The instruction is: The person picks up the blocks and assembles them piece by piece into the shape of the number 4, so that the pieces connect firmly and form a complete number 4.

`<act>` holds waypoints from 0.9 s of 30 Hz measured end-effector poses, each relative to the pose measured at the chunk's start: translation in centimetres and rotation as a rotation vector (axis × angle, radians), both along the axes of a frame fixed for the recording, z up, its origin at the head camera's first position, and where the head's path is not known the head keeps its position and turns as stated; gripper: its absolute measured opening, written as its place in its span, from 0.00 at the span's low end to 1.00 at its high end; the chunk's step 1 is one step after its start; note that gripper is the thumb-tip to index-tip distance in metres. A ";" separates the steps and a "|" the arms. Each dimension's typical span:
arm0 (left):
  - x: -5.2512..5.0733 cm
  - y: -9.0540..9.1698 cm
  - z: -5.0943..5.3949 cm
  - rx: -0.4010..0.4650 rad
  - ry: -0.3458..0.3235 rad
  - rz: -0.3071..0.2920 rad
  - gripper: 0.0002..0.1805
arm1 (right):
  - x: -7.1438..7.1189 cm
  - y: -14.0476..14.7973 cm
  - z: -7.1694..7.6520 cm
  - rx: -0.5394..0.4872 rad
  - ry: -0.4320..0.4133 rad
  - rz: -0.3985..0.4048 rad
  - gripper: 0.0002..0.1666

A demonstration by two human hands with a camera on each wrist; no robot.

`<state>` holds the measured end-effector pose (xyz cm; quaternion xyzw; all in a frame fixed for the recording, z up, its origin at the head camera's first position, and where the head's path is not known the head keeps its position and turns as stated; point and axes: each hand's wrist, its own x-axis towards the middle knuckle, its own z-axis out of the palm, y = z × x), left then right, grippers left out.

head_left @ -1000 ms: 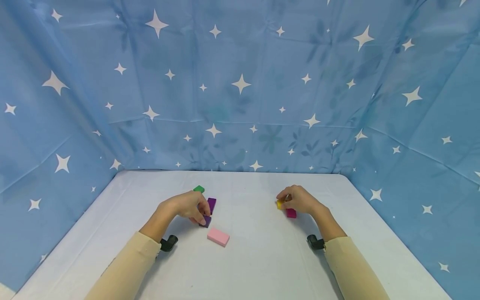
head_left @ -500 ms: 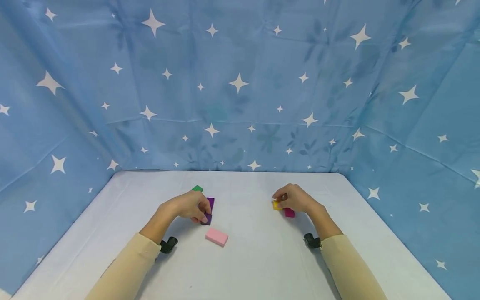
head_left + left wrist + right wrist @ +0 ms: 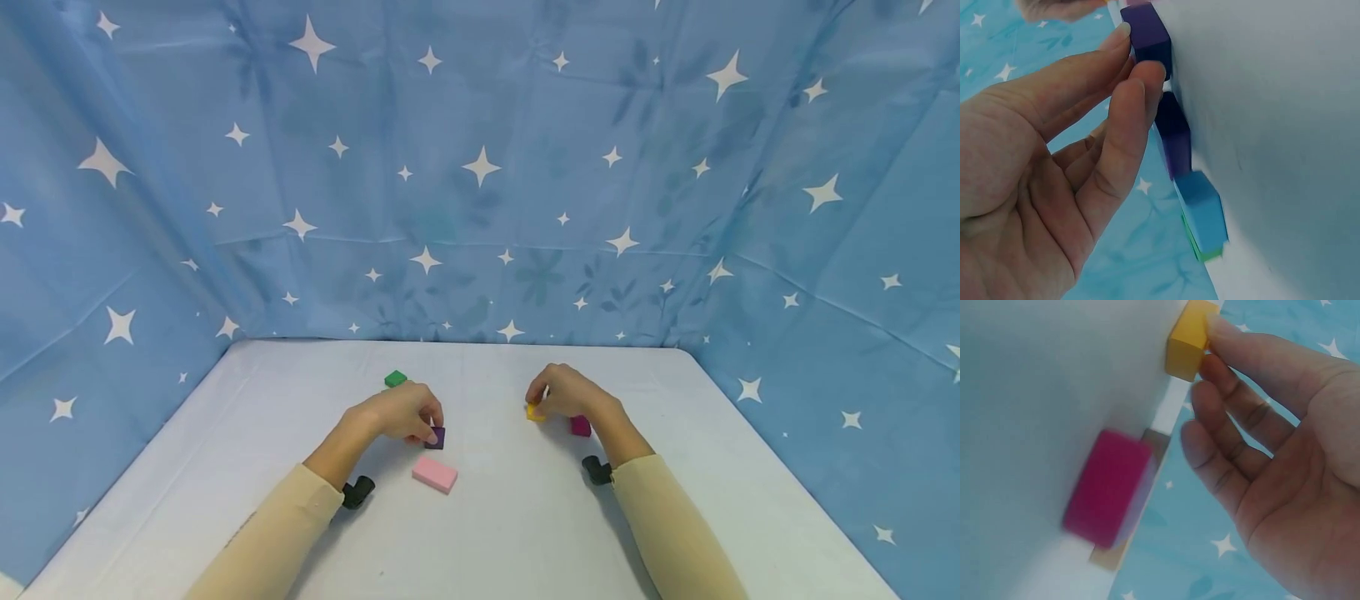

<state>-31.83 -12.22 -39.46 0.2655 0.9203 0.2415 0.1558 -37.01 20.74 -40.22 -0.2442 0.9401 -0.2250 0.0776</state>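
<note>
My left hand [image 3: 397, 412] pinches a dark purple block [image 3: 1149, 34] between thumb and fingers, low over the white table. A second purple block [image 3: 1174, 137] lies close by in the left wrist view; in the head view the hand covers it. Across the table, my right hand [image 3: 570, 393] pinches a yellow block [image 3: 1190, 340] by thumb and fingertips. Its other fingers bend loosely and hold nothing. A magenta block [image 3: 581, 426] sits just beside that hand, apart from the yellow one. Nearer the front, a pink block [image 3: 434, 474] lies below the left hand.
A green block [image 3: 395, 379] rests behind the left hand, and a light blue block [image 3: 1202, 209] shows in front of it in the left wrist view. Brown and tan blocks [image 3: 1110, 555] peek out behind the magenta one. A blue starry curtain [image 3: 480, 208] surrounds the table.
My left hand has slid right with the dark purple block, away from the other purple one. Toward the left, my right hand has carried the yellow block away from the magenta block.
</note>
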 end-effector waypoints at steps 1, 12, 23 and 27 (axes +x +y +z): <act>-0.1 0.3 -0.1 -0.008 0.005 -0.007 0.04 | -0.1 -0.2 0.0 0.009 -0.002 -0.004 0.09; -0.5 4.3 0.0 -0.044 0.039 -0.080 0.05 | -0.2 -1.6 -0.7 -0.134 -0.129 -0.043 0.10; 0.3 5.2 -0.8 -0.008 0.051 -0.127 0.06 | 0.5 -1.5 -1.0 -0.188 -0.145 -0.010 0.12; 0.2 5.1 -1.0 0.006 0.036 -0.115 0.05 | 0.6 -1.6 -1.1 -0.187 -0.161 0.018 0.12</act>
